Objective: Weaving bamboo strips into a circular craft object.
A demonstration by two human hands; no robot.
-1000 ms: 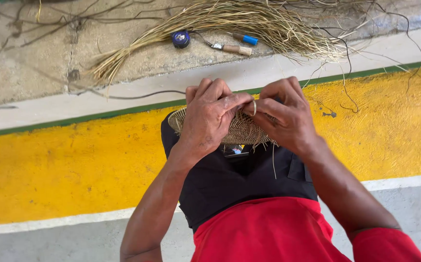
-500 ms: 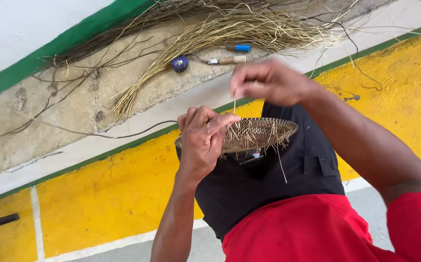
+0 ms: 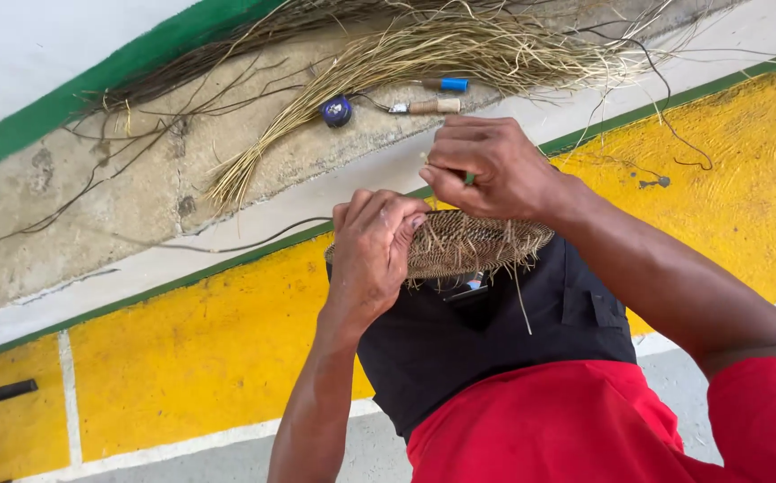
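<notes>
- L hand (image 3: 375,255): fingers curled shut on the near rim of a woven basket disc (image 3: 482,243), held roughly flat over the lap, above black shorts (image 3: 495,349).
- R hand (image 3: 495,170): raised just above the disc, thumb + forefinger pinched tight on a thin pale fibre strand (image 3: 425,159); small green bit shows betw. the fingers, can't tell what it is.
- Risk: strand looks thin, so a hard tug could prob. snap it or loosen the last stitch; L grip is on the edge only, so the disc could tip or slip.
- Loose ends hanging under the disc could snag the working strand.
- Around: dry straw bundle (image 3: 424,54) on the concrete ledge, well apart; blue thread spool (image 3: 337,111), wooden-handled tool (image 3: 428,106), blue-handled tool (image 3: 449,84) beside it.
- Dark twigs (image 3: 138,170) trail over the ledge; yellow painted floor (image 3: 182,349) below.
- Nothing betw. the hands and the disc.
</notes>
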